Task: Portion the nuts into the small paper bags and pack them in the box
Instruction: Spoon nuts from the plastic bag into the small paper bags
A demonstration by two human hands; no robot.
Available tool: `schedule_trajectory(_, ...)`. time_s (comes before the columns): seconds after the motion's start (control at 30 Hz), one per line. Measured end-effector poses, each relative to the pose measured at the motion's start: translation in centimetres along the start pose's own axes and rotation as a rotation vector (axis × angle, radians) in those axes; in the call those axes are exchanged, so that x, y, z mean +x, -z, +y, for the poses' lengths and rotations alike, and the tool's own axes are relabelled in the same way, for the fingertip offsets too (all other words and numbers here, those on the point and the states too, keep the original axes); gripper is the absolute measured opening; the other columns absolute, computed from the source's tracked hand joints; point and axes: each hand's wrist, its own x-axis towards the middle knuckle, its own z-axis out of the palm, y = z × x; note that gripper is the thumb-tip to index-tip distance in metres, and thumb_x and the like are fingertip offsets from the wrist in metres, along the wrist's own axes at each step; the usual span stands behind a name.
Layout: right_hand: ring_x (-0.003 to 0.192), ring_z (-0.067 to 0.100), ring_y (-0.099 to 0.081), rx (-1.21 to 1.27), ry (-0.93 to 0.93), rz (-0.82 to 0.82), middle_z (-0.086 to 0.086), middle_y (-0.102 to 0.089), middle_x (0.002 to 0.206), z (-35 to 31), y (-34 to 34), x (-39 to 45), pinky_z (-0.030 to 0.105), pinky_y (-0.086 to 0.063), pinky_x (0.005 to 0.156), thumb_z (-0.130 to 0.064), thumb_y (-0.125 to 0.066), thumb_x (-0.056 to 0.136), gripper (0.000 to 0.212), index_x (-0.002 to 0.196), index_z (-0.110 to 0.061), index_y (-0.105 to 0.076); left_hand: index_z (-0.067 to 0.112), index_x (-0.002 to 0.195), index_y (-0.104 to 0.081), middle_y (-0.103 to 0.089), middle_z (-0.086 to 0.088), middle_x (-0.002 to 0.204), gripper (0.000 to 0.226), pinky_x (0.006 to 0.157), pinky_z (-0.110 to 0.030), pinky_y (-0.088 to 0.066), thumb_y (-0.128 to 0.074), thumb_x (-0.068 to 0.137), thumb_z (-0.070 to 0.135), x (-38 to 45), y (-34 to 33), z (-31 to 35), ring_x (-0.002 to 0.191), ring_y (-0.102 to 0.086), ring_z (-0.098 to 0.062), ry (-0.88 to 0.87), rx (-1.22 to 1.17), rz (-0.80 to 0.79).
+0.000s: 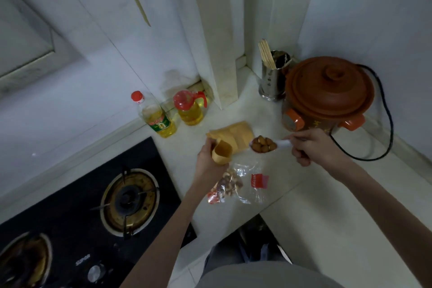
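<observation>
I see the left hand (208, 156) curled round 1 small tan paper bag (221, 152), mouth open and tilted toward the right. The right hand (312, 146) pinches the handle of a white plastic spoon (271, 144) heaped with brown nuts (263, 143), held just right of the bag. A stack of flat tan paper bags (236, 135) lies behind. A clear plastic bag of mixed nuts (230, 186) lies on the pale countertop (315, 196), near the left wrist.
</observation>
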Motion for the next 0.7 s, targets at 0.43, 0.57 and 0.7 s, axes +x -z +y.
schedule_trajectory(0.43,0.027,0.008,-0.034,-0.169,0.177,-0.098,0.010,-0.043,0.051,-9.6,0.8,-5.0,0.010,-0.024,0.034,-0.003,-0.044,0.097,0.028,0.076,-0.005,-0.063,0.019,0.102,-0.047,-0.054,0.001,0.093,0.053,0.085,-0.054,-0.047,-0.076,0.058,0.024,-1.8,1.4,9.4,0.089,-0.054,-0.024,-0.364,0.006,0.073)
schedule_trajectory(0.57,0.026,0.008,-0.033,-0.261,0.218,-0.048,0.006,-0.044,0.045,-10.9,1.2,-6.2,0.010,-0.025,0.033,-0.001,-0.044,0.095,0.037,0.063,-0.009,-0.059,0.018,0.107,-0.047,-0.052,0.006,0.095,0.056,0.086,-0.045,-0.046,-0.077,0.059,0.021,-2.0,1.6,10.8,0.091,-0.050,-0.017,-0.423,0.052,0.091)
schedule_trajectory(0.7,0.027,0.005,-0.040,-0.474,0.301,0.013,-0.001,-0.049,0.040,-12.4,1.0,-7.2,0.014,-0.030,0.033,0.000,-0.044,0.091,0.033,0.069,-0.007,-0.067,0.015,0.108,-0.049,-0.042,0.020,0.092,0.054,0.086,-0.032,-0.037,-0.075,0.061,0.020,-2.4,1.6,12.0,0.086,-0.035,0.001,-0.511,0.107,0.146)
